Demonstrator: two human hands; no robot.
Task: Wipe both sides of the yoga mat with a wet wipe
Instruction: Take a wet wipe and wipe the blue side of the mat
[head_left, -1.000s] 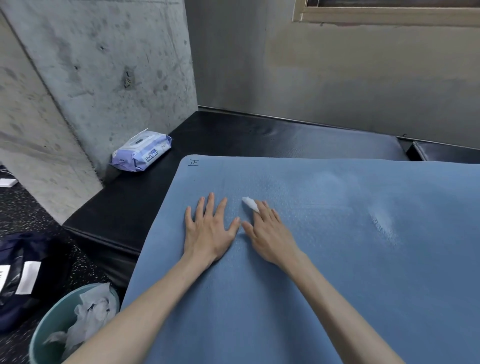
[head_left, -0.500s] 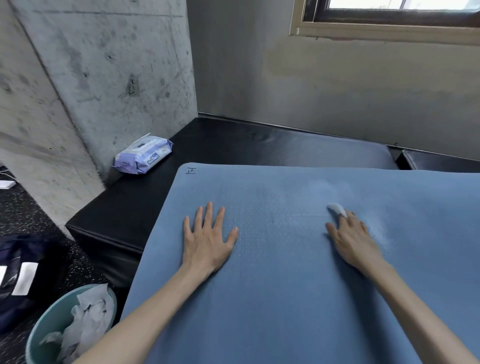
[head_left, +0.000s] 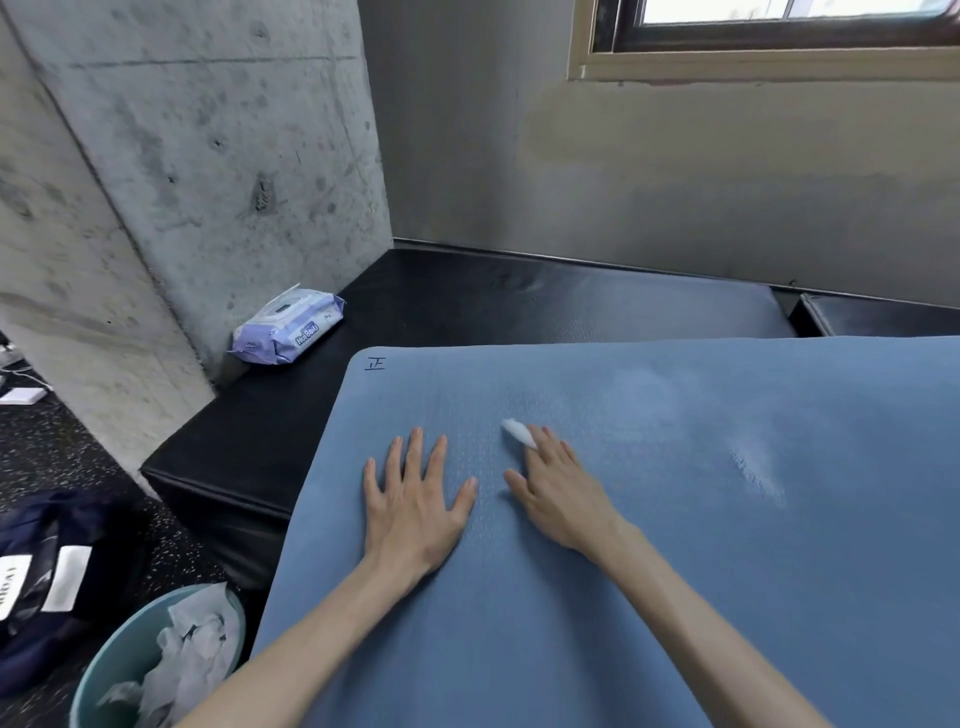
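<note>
The right hand, pressing a wet wipe under its fingers, had swept back from the blue yoga mat's right to beside the left hand, which lay flat, open and empty; this side was probably part-wiped.

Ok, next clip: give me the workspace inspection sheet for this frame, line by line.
Surface: black padded bench, mostly covered by the mat.
Job's things: blue yoga mat lying flat, pale streaks on its right part; wet wipe under the right fingertips.
Clutter: wipes pack on the bench by the concrete pillar; bin holding used wipes; dark bag on the floor.
Grips: left hand flat and open on the mat; right hand pressing the wipe.
Cables: possibly some at far left; unclear.
Surroundings: window, plaster wall.
</note>
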